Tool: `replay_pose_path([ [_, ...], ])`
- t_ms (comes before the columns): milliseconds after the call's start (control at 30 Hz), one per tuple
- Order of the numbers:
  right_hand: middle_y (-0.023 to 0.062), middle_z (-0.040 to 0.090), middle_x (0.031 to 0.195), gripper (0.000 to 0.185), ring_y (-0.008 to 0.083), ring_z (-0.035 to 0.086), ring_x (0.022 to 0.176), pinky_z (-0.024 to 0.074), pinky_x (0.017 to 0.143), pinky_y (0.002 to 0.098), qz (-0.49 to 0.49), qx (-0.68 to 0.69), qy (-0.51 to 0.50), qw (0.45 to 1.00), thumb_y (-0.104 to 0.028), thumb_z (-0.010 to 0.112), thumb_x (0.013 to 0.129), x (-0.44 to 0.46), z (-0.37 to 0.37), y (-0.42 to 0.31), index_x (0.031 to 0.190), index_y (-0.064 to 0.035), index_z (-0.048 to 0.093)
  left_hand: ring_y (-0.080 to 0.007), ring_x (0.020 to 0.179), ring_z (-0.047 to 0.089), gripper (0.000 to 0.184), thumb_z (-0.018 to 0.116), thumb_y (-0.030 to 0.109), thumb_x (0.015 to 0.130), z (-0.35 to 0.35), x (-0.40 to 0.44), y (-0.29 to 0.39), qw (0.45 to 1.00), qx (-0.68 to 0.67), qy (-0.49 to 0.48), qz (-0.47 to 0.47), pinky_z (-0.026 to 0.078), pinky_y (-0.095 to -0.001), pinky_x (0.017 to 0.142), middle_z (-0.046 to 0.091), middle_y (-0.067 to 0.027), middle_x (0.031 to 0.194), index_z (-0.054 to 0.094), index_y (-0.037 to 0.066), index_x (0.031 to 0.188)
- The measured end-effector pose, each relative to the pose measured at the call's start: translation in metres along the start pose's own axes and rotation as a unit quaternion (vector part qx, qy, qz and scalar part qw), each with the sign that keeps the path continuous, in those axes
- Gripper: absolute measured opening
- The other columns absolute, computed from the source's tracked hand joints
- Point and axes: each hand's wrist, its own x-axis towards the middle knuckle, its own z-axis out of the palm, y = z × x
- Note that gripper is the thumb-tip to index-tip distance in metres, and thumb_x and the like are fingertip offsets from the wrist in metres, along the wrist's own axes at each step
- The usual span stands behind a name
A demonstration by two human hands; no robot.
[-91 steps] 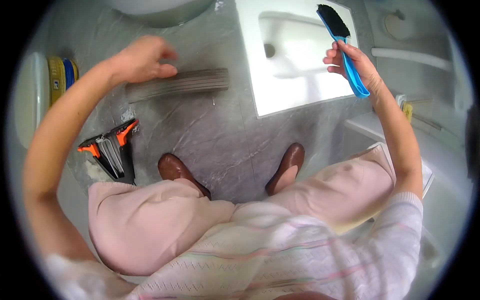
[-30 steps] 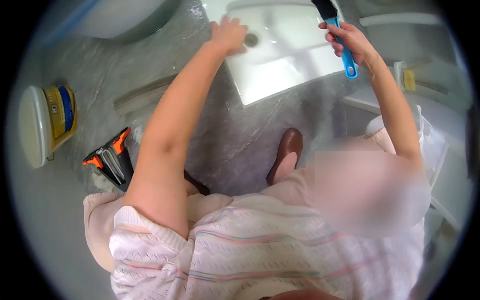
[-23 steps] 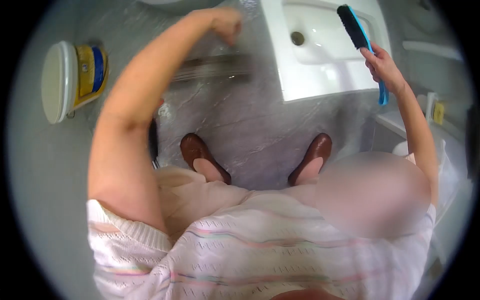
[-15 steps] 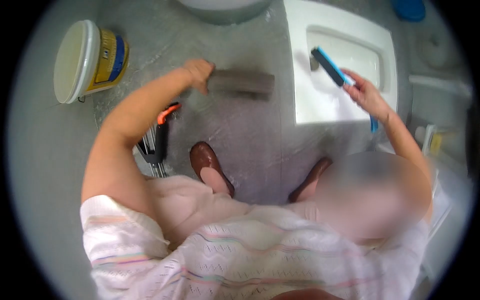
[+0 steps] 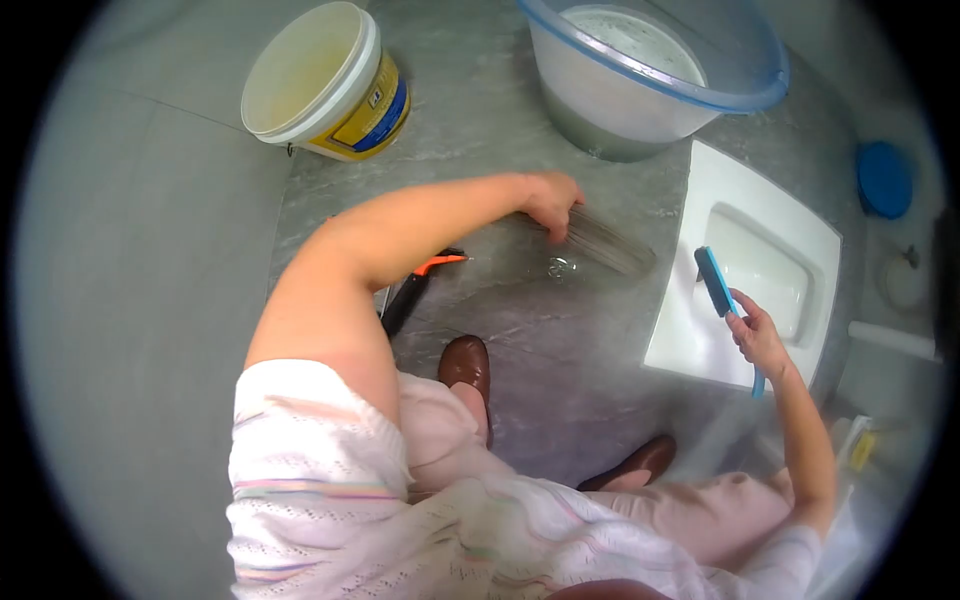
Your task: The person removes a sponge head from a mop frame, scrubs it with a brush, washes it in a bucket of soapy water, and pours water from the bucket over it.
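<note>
My right hand [image 5: 760, 340] grips a blue-handled brush [image 5: 716, 283] with black bristles, held over the front part of a white squat basin [image 5: 672, 335] set in the floor. My left hand [image 5: 553, 203] is at the left end of a flat grey-brown slatted strip [image 5: 608, 245] lying on the wet grey floor. Its fingers are bent down around that end, and the strip's far left part is hidden by the hand. A black and orange folding tool [image 5: 408, 297] lies below my left forearm, partly covered by it.
A large clear tub [image 5: 630, 110] with a blue rim and water in it stands at the top. A white bucket [image 5: 362, 100] with a yellow and blue label is at upper left. At the right are a blue round object [image 5: 884, 180] and a white pipe [image 5: 893, 341].
The view has swung left and up, bringing the tub and bucket further in. My left hand has gone from the basin's edge to the strip. The brush stays in my right hand, now lower.
</note>
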Motion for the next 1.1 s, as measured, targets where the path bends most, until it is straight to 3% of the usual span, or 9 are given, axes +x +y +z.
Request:
replay_pose_path([
  [200,-0.0029,0.044,0.062,0.043,0.0069,0.038,0.055,0.0362,0.05,0.0229,0.014,-0.025,-0.014,0.999,-0.017,0.056,0.088,0.001,0.007,-0.003,0.129,-0.0107,0.045,-0.0315,0.078,0.061,0.039,0.071,0.017,0.051,-0.06,-0.035,-0.017,0.997,0.073,0.024,-0.022,0.047,-0.0404,0.069,0.064,-0.0151,0.077,0.062,0.004,0.087],
  [333,0.0123,0.059,0.072,0.046,0.0205,0.054,0.065,0.046,0.065,0.0332,-0.06,-0.135,-0.016,0.989,-0.018,0.057,0.086,0.011,0.037,0.003,0.13,-0.0119,0.042,-0.0322,0.075,0.06,0.04,0.07,0.017,0.051,-0.079,-0.083,-0.031,0.982,0.15,0.083,-0.084,0.047,-0.0387,0.067,0.062,-0.0173,0.074,0.062,0.002,0.087],
  [433,0.0221,0.062,0.086,0.05,0.0361,0.06,0.082,0.0472,0.076,0.041,-0.101,-0.184,-0.042,0.977,-0.018,0.055,0.085,0.034,0.078,0.011,0.131,-0.0136,0.037,-0.0327,0.08,0.061,0.045,0.071,0.019,0.051,-0.083,-0.129,-0.033,0.969,0.078,0.172,-0.157,0.048,-0.0385,0.072,0.063,-0.0186,0.081,0.063,0.0,0.091],
  [500,0.0236,0.061,0.089,0.051,0.0385,0.059,0.085,0.0469,0.076,0.0433,-0.149,-0.199,-0.038,0.968,-0.016,0.055,0.084,0.048,0.111,0.017,0.132,-0.0132,0.036,-0.0254,0.076,0.061,0.045,0.071,0.016,0.051,-0.079,-0.161,-0.041,0.943,-0.034,0.281,-0.172,0.047,-0.0336,0.07,0.063,-0.0137,0.079,0.062,0.0,0.092],
  [567,0.0229,0.06,0.088,0.057,0.0395,0.058,0.084,0.0466,0.075,0.0448,-0.104,-0.244,-0.076,0.961,-0.012,0.055,0.082,0.049,0.13,-0.005,0.134,-0.0138,0.032,-0.0148,0.075,0.057,0.045,0.07,0.011,0.053,-0.081,-0.195,-0.03,0.89,-0.182,0.371,-0.193,0.045,-0.0278,0.07,0.061,-0.0051,0.08,0.061,-0.001,0.095],
  [700,0.0225,0.059,0.092,0.062,0.0402,0.058,0.083,0.0462,0.074,0.046,-0.192,-0.234,-0.046,0.952,-0.008,0.055,0.078,0.065,0.158,0.013,0.135,-0.0146,0.03,-0.0161,0.072,0.058,0.038,0.069,0.009,0.06,-0.099,-0.256,-0.035,0.786,-0.252,0.53,-0.194,0.047,-0.0279,0.067,0.062,-0.0083,0.083,0.061,-0.002,0.095],
  [867,0.0228,0.058,0.096,0.066,0.0407,0.057,0.083,0.0468,0.074,0.0462,-0.205,-0.242,-0.044,0.947,-0.004,0.055,0.075,0.066,0.163,0.015,0.135,-0.015,0.029,-0.0195,0.067,0.061,0.036,0.069,0.012,0.063,-0.131,-0.293,-0.075,0.722,-0.268,0.583,-0.26,0.049,-0.0296,0.063,0.063,-0.0108,0.083,0.061,-0.005,0.094],
  [967,0.0225,0.058,0.095,0.067,0.041,0.057,0.084,0.0471,0.074,0.0463,-0.194,-0.247,-0.053,0.948,-0.004,0.055,0.075,0.063,0.16,0.011,0.135,-0.0154,0.029,-0.0219,0.072,0.062,0.038,0.07,0.015,0.066,-0.147,-0.284,-0.105,0.711,-0.279,0.534,-0.362,0.05,-0.031,0.064,0.063,-0.0129,0.084,0.059,-0.007,0.096],
  [1100,0.0224,0.058,0.095,0.068,0.0407,0.057,0.084,0.0473,0.075,0.0461,-0.186,-0.248,-0.064,0.949,-0.005,0.056,0.074,0.061,0.157,0.01,0.135,-0.017,0.029,-0.0239,0.081,0.061,0.049,0.07,0.025,0.073,-0.151,-0.256,-0.157,0.685,-0.424,0.524,-0.274,0.052,-0.0333,0.065,0.061,-0.0195,0.095,0.054,-0.007,0.107],
])
